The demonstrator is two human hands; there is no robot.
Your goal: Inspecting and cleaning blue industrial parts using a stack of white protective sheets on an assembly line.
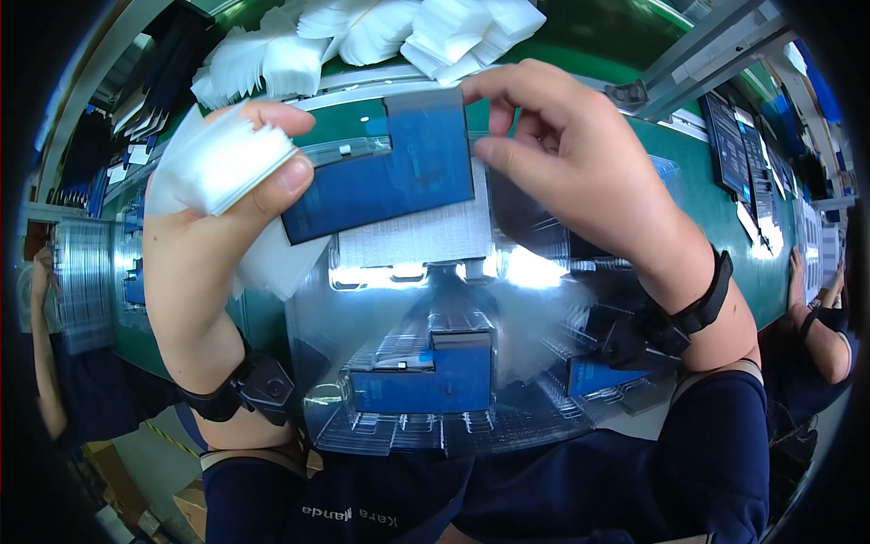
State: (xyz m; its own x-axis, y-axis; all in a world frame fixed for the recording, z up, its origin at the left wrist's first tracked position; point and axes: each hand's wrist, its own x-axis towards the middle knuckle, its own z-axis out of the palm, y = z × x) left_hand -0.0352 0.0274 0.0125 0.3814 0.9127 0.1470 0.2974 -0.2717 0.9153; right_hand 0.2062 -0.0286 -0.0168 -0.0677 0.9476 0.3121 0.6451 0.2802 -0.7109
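Note:
My left hand (245, 181) is closed on a fanned bundle of thin white sheets (213, 163), its thumb pressed over their edge. A flat blue L-shaped pack (390, 181) with dark edges, like a battery pack, is held up between my hands. Its left end lies beside my left thumb. My right hand (553, 136) pinches the pack's right edge, index finger at the upper corner and thumb lower down. Behind the pack's lower edge shows a white textured sheet (426, 234). Below stands a clear plastic tray (317, 349) with a similar blue pack (421, 385) lying in it.
Stacks of white sheets (362, 36) lie along the far side of the green table (671, 136). Dark flat panels (725, 150) sit at right. Stacked clear trays (83, 281) stand at left. Other people's arms (816, 331) show at both sides.

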